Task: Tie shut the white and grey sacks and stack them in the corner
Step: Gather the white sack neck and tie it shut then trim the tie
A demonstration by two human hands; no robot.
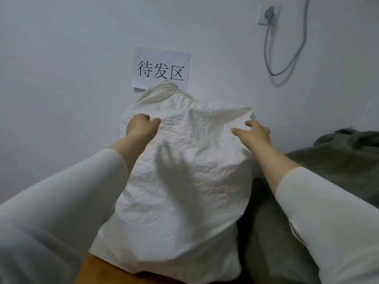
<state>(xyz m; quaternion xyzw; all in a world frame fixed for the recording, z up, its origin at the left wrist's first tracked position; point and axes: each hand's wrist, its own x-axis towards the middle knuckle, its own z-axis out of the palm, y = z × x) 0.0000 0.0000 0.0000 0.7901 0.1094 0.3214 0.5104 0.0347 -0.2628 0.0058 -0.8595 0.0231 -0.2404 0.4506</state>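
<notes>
Head view looks down on the white sack (180, 181), which leans against the far wall (61, 58) right under a paper sign (162, 68) with 3 printed characters. That spot reads as the drop-off place, which would explain why the sack is pushed up to the wall there. Its top is bunched into a crumpled neck that overlaps the sign's lower edge. No cord or knot shows, so I cannot tell whether it is tied.

The left hand (141, 126) sits on the sack's upper left shoulder with fingers curled and the thumb pointing right along the fabric. Whether it pinches the cloth or only presses, I cannot tell. The right hand (252, 134) lies on the upper right shoulder with fingers loosely spread, resting on the fabric and gripping nothing. With 1 hand on each shoulder, the hold looks meant to steady the full sack upright against the wall, not to lift it.

The grey sack (332, 158) lies slumped just to the right, touching the white one along its right side, and its mouth is out of sight. By the look of it, the white sack is at its place and the grey one is not yet stacked.

Far right on the wall, a socket (268, 14) holds a plug, and a grey cable (287, 58) loops down from it. A strip of brown wood (98, 271) shows under the sack's near edge. I cannot tell whether that is floor or a surface.
</notes>
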